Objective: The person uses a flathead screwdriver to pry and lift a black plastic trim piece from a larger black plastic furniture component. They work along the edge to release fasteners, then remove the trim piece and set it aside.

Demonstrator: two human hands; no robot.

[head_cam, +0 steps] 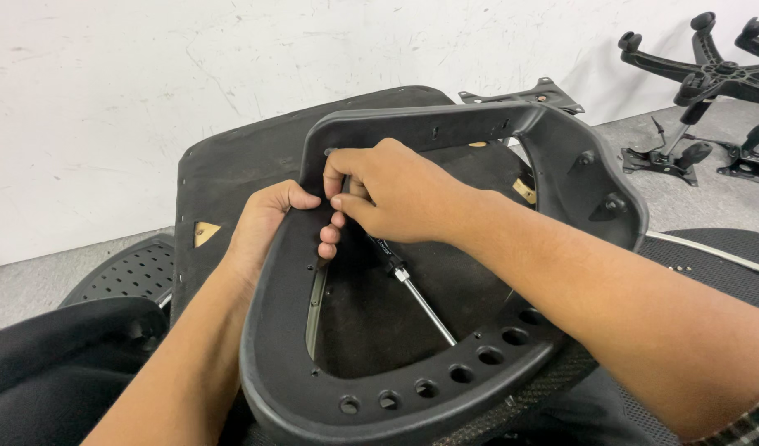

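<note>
Driving a screw: left hand (268, 223) gripping the black chair frame (396, 396), right hand (392, 198) clenched on the screwdriver (412, 285); steadiness needed.

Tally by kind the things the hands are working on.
Black plastic seat frame: 1
Screwdriver: 1
Black padded seat board: 1
Hands, left hand and right hand: 2
Total: 5
</note>
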